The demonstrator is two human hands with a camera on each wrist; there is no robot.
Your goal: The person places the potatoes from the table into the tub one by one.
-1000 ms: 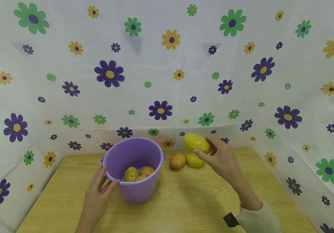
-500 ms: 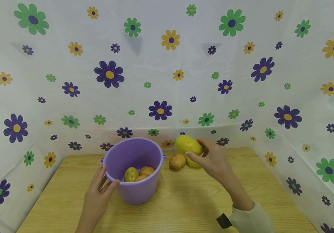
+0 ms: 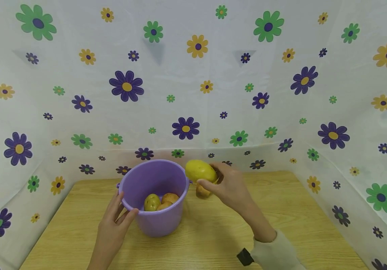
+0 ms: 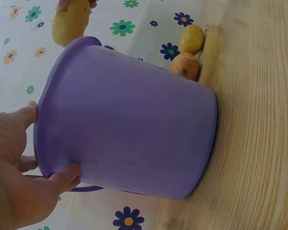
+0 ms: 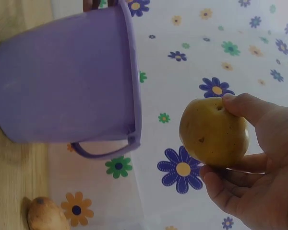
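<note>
My right hand (image 3: 232,187) pinches a large yellow potato (image 3: 200,170) between thumb and fingers, raised just off the right rim of a purple bucket (image 3: 159,225). In the right wrist view this potato (image 5: 213,132) shows small dark eyes and stands apart from the bucket. My left hand (image 3: 112,225) holds the bucket's rim at its near left side, thumb and fingers spread along it. Inside the upright bucket lie a greenish-yellow potato (image 3: 152,202) and brownish ones (image 3: 170,197).
Behind the bucket, a brown potato (image 4: 185,65) and a yellow potato (image 4: 191,39) lie side by side on the wooden table (image 3: 213,240). A thin purple handle (image 5: 103,154) hangs at the bucket's side. Flower-printed white cloth (image 3: 159,112) walls in the back and sides.
My right hand has carried the yellow potato left and slightly down, from over the table potatoes to the bucket's right rim. The left hand and the bucket have stayed in place.
</note>
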